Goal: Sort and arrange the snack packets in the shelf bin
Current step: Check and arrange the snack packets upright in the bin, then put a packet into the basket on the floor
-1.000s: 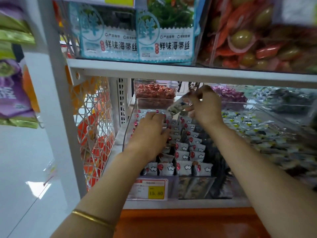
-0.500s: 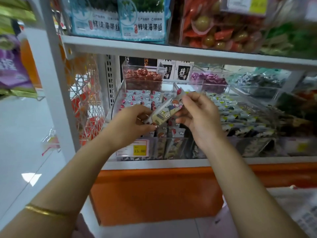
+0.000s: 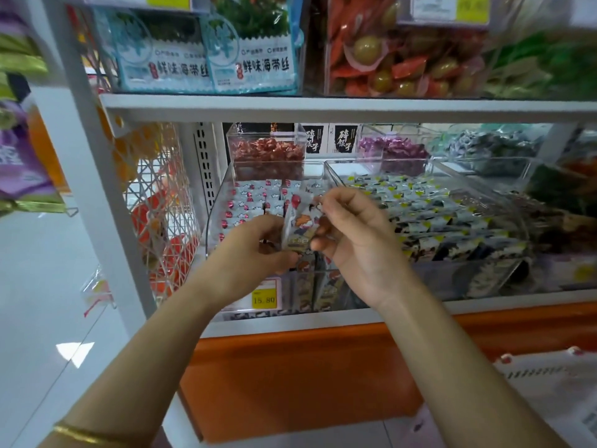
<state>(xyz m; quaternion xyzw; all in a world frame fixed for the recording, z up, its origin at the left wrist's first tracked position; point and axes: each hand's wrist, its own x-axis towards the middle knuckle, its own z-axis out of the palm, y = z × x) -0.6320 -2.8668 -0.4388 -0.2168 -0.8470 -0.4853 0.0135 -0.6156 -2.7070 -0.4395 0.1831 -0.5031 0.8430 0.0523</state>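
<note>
Entry: sorting the shelf bin, one piece in hand.

- I am holding a single snack packet (image 3: pixel 298 226) upright in the air, over the front part of the clear bin (image 3: pixel 214 218) and not yet set into it.
- My left hand (image 3: pixel 255 250) is pinching the packet's lower end from 8 o'clock, fingers curled in under it. I judge this is steadying the base so the wrapper does not flop.
- My right hand (image 3: pixel 352 240) is clamping the packet from 3 o'clock, fingertips on its upper edge and side. I am probably turning the printed face toward me to check which sort it is.
- The rows of packets (image 3: pixel 248 205) are standing on edge in the bin at 11 o'clock of the held piece, red marks lined up. The held one should go in the same way up to match.
- A neighbouring bin (image 3: pixel 436 218) at 3 o'clock is holding packets with yellow corners. This looks like a different sort, so I am keeping the piece away from it.
- The price tag (image 3: pixel 264 294) is hanging on the bin front at 6 o'clock.
- Risk, as I judge it: the wrapper looks slick and light and could slip from a two-point pinch.
</note>
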